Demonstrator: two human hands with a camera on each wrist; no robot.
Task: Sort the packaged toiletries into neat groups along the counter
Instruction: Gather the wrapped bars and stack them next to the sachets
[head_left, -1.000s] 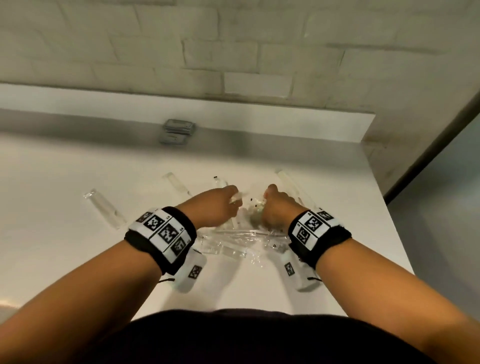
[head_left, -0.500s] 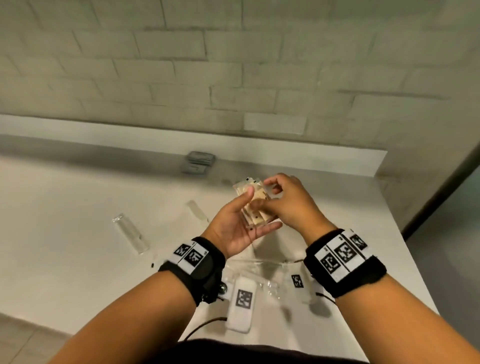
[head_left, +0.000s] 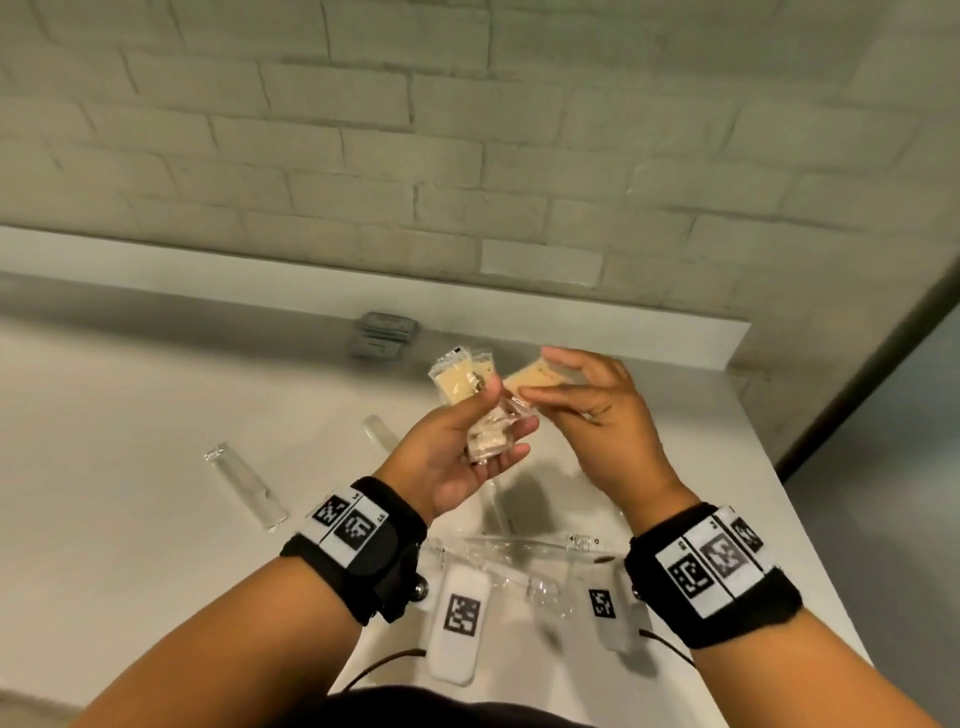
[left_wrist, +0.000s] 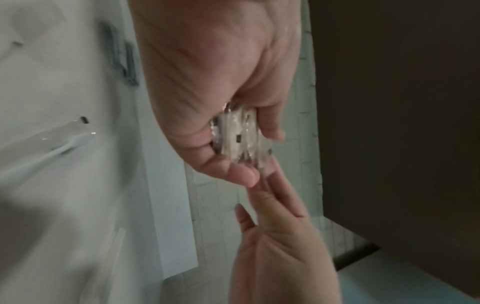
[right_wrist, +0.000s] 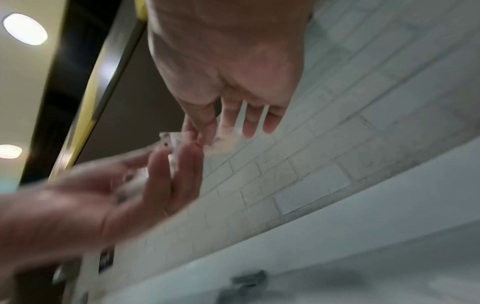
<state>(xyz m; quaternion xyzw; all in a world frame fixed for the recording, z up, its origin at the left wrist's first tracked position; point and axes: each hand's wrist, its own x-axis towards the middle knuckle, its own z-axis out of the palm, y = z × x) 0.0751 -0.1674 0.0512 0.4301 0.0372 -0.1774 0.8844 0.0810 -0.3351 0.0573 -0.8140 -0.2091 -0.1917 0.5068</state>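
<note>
Since a second ago both your hands have come up off the counter (head_left: 130, 426) with the small tan packets. Your left hand (head_left: 457, 447) now clamps a fanned bundle of packets (head_left: 467, 384) between thumb and fingers; your right hand (head_left: 587, 410) pinches a single packet (head_left: 530, 382) just beside that bundle, other fingers spread. You appear to be collating one group; clear long sachets (head_left: 244, 483) remain unsorted below your fingers.
</note>
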